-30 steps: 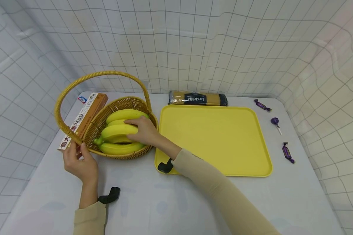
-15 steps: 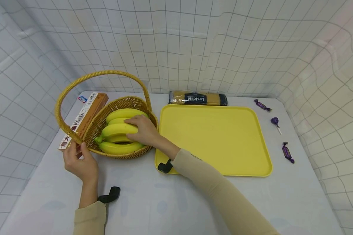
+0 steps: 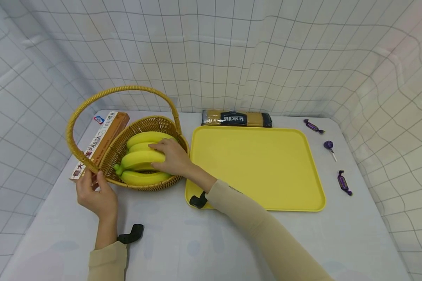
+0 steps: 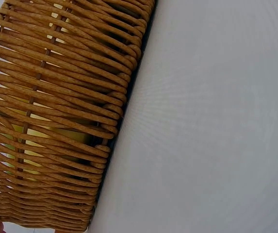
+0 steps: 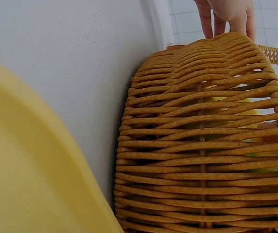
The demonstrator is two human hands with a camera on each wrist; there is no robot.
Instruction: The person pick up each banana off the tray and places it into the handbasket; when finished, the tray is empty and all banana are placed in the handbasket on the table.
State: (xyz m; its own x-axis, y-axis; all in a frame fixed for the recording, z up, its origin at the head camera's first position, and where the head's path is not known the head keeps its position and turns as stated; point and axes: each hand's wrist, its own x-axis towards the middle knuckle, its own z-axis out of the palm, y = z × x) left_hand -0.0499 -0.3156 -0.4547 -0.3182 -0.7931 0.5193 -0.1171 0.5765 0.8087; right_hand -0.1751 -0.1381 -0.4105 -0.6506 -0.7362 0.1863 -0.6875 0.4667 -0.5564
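A wicker basket [image 3: 158,188] with a tall hooped handle [image 3: 121,89] stands at the left of the table and holds a bunch of bananas [image 3: 142,157]. My left hand [image 3: 97,195] pinches the basket's left rim near the foot of the handle; its fingers also show at the top of the right wrist view. Inside the basket, my right hand [image 3: 174,158] grips a banana of the bunch from above, thumb on the near side and fingers on the far side. The left wrist view is mostly basket weave [image 4: 56,97], with yellow showing through the gaps.
To the basket's right lies a yellow tray [image 3: 253,168], under my right forearm. A pasta box [image 3: 103,140] lies along the basket's left side. Behind the tray is a spaghetti packet [image 3: 235,118]. Several purple-wrapped sweets, including a lollipop [image 3: 328,145], lie at the right edge.
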